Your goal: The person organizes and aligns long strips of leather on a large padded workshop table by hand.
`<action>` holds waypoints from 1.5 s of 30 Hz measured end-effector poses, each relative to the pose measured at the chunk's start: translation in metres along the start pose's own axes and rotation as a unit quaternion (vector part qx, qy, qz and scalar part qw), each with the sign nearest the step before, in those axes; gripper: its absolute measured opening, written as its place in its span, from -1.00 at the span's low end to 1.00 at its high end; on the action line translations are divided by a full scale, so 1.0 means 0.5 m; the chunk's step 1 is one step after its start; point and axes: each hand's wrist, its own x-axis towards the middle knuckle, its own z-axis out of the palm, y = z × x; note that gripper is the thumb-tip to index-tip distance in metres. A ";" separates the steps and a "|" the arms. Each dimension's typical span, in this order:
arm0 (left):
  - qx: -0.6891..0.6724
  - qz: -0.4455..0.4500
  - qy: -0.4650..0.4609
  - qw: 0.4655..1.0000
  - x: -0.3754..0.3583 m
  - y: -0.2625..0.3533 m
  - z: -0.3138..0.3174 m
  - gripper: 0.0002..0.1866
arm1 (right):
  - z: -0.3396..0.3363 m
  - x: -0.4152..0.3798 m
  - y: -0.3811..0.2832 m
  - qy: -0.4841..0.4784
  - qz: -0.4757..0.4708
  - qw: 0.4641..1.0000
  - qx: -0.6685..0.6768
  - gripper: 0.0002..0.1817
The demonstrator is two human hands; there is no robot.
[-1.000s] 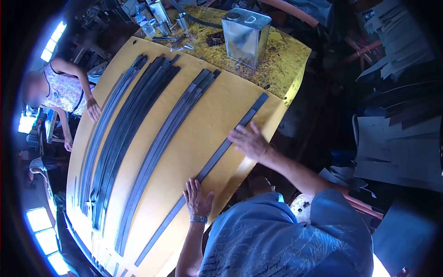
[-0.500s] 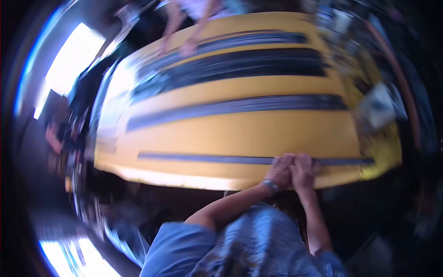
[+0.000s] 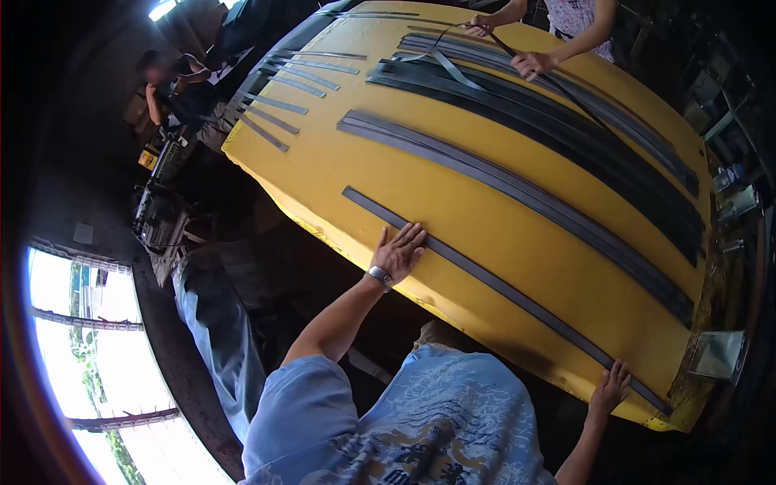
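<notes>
Two bare hands press flat on one long dark strip (image 3: 501, 287) that lies alone near the six o'clock edge of the yellow tabletop (image 3: 453, 218). At about eight o'clock of the strip, the left hand (image 3: 398, 253), a wristwatch (image 3: 379, 276) on its wrist, lies with fingers spread over the strip, grasping nothing. Toward four o'clock, the right hand (image 3: 609, 389) rests open at the table edge, fingertips touching the strip's far end. Beyond this strip, toward twelve o'clock, lie three bundles of stacked dark strips: one narrow grey bundle (image 3: 517, 190), one broad black bundle (image 3: 558, 121) and one thinner bundle (image 3: 630, 129) beside it. Some six short grey strips (image 3: 279, 103) lie apart at ten o'clock. A second person's two hands (image 3: 533, 63) hold a thin strip at twelve o'clock. One metal can (image 3: 717, 354) stands at four o'clock.
</notes>
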 end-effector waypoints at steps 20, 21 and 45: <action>0.109 -0.014 -0.071 0.991 0.122 -0.276 -0.143 -0.53 | 0.000 0.046 -0.040 0.072 0.098 0.990 0.068 -0.62; 0.123 -0.001 -0.072 0.990 0.129 -0.277 -0.136 -0.56 | -0.015 0.044 -0.051 0.075 0.100 0.991 0.048 -0.61; 0.148 0.005 -0.121 0.982 0.323 -0.344 -0.201 -0.85 | -0.126 0.050 -0.032 -0.069 0.057 0.994 0.063 -0.66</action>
